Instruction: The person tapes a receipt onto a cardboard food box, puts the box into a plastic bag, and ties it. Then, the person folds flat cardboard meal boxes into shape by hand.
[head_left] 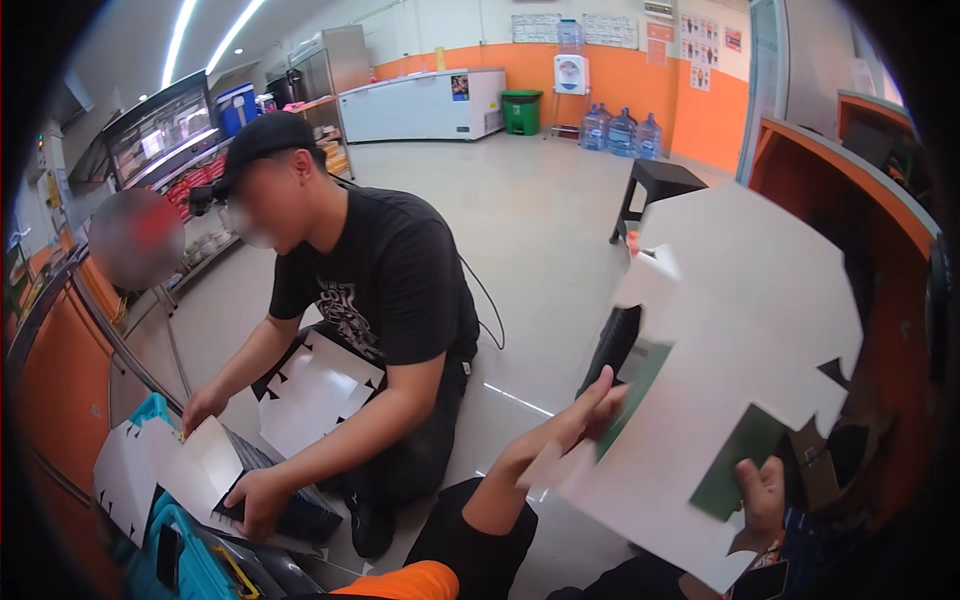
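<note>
With left hand point(580, 418), seemingly holds the left edge of a large, flat, white, notched cardboard sheet point(720, 300) above the pale, glossy floor point(530, 260); with right hand point(764, 492), grips its lower right. Apparently positioning for folding; probably calls next for bending flaps.

The white sheet point(740, 300) hides part of the right hand point(768, 497), and distant wall notices point(700, 78) are illegible.
</note>
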